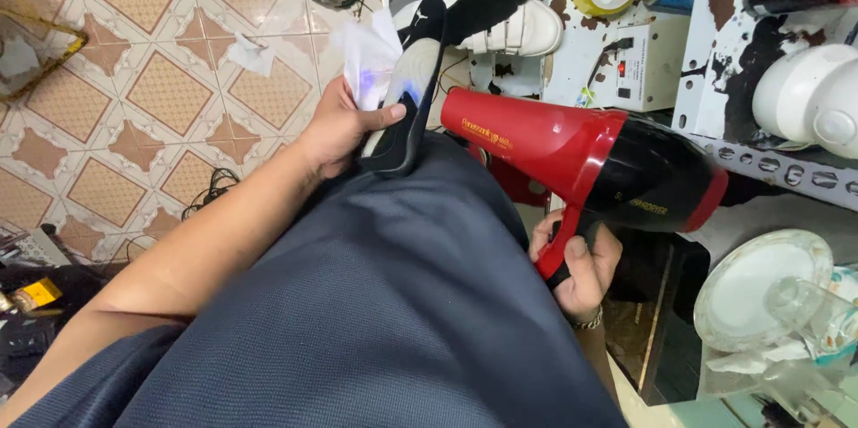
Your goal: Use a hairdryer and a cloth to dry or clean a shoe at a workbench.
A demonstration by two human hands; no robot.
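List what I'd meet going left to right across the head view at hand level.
Left hand with crumpled white cloth → black-and-white shoe → red-and-black plastic hair dryer, gripped by right hand → round white plate.

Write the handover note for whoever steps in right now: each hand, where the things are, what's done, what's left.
Left hand: grips the shoe by its black sole edge, with a white tissue bunched against it.
Right hand: holds the red and black hair dryer by its handle, nozzle aimed at the shoe.
Both are held over the lap.
Done: shoe and dryer in position.
Left: cannot tell whether the dryer is running or the shoe dry.
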